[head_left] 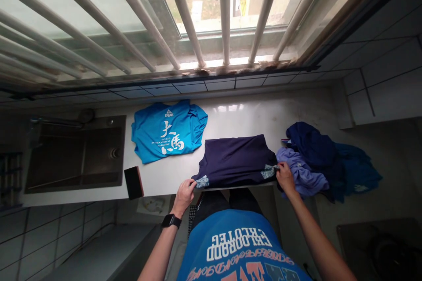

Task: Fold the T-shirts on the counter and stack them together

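Observation:
A dark navy shirt [235,158] lies partly folded at the counter's front edge, with light patterned patches near its two lower corners. My left hand [185,194], with a black watch on the wrist, pinches the left patterned corner. At the other end my right hand [285,176] grips the right patterned corner, close to a heap of clothes. The fabric is spread between both hands. Behind and to the left lies a blue T-shirt [154,134] with white lettering.
On the right, a lavender garment [305,171], a navy garment [313,145] and a teal garment [358,167] are heaped together. A phone [134,182] lies by the front edge, near the sink [74,184]. Window bars [225,17] and a tiled wall rise behind the counter [244,118].

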### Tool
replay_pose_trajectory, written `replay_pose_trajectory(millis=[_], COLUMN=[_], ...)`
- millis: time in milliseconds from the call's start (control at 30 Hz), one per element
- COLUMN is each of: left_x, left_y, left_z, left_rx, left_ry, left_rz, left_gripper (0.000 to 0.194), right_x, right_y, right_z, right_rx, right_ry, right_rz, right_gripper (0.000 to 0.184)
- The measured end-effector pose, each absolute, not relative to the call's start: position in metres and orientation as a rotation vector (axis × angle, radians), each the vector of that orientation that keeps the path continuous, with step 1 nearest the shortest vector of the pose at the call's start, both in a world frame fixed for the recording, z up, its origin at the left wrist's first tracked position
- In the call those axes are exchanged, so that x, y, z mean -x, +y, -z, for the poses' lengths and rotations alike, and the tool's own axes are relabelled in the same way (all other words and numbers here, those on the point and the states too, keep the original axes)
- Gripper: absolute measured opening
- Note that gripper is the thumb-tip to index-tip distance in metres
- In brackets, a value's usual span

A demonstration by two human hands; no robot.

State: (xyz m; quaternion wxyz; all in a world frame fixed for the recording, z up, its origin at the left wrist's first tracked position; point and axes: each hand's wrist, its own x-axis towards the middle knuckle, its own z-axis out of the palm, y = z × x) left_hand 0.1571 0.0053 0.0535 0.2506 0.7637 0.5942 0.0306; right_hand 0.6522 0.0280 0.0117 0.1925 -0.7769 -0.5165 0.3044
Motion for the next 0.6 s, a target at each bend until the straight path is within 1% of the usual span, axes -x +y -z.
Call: replay_pose_trajectory(millis=[100,167,233,300,333,367,433,467,533,600], left_x=[-0.160,-0.167,-0.179,-0.197,-0.208,-0.219,-0.241,-0.251,-0.267,-0.279], left_y=[-0.002,-0.005,-0.004,0.005,0.013,0.023,0.047,0.061,0.091,0.120], left_z=[-0.053,-0.057,-0.062,-0.065,-0.066,-0.065,-0.060,-0.056,-0.049,-0.042], left_rx=[-2.089,-2.089,-2.091,-2.074,-2.058,-2.039,-2.003,-1.988,-1.977,-2.006], left_ry=[1.502,1.432,1.405,1.454,1.494,1.539,1.625,1.660,1.690,1.654], left_rz=[0.069,0.112,0.101,0.057,0.032,0.010,-0.010,-0.009,-0.018,-0.051], left_gripper=[0.048,0.044,0.039,0.034,0.033,0.032,0.033,0.035,0.040,0.046], right_x=[-0.654,-0.649,-0.634,-0.606,-0.590,-0.572,-0.541,-0.529,-0.514,-0.510], right_y=[0.022,0.013,-0.002,-0.019,-0.027,-0.034,-0.040,-0.040,-0.036,-0.033], right_z=[-0.011,-0.015,-0.021,-0.027,-0.029,-0.031,-0.030,-0.029,-0.024,-0.017], right_rx=[2.203,2.226,2.267,2.334,2.357,2.347,2.190,2.079,1.911,1.879], right_ry=[-1.478,-1.355,-1.093,-0.702,-0.473,-0.243,0.137,0.259,0.374,0.402], right_rz=[-0.886,-0.856,-0.777,-0.796,-0.879,-1.045,-1.397,-1.512,-1.586,-1.561], right_gripper=[0.015,0.019,0.025,0.022,0.019,0.019,0.027,0.030,0.033,0.033])
